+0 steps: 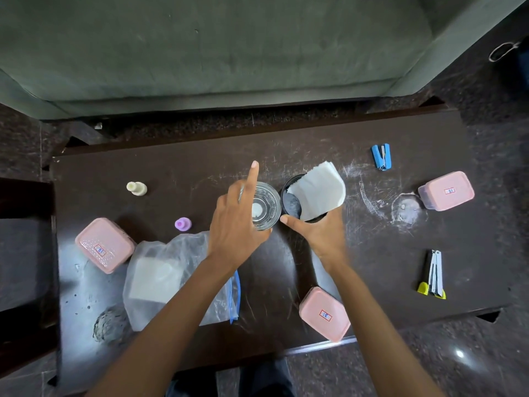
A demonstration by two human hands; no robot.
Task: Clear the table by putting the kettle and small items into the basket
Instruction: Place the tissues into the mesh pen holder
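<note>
Glass [266, 208] in left hand [233, 227], beside black container [291, 203] in right hand [321, 235].

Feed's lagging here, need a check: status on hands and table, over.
Left hand grips clear drinking glass, index finger straight. Right hand holds black round cup, white paper napkins inside. No kettle, no basket in view.

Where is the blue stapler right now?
In the head view, the blue stapler lies near the table's far edge on the right, beyond a pink box and right of the tissues.
</note>
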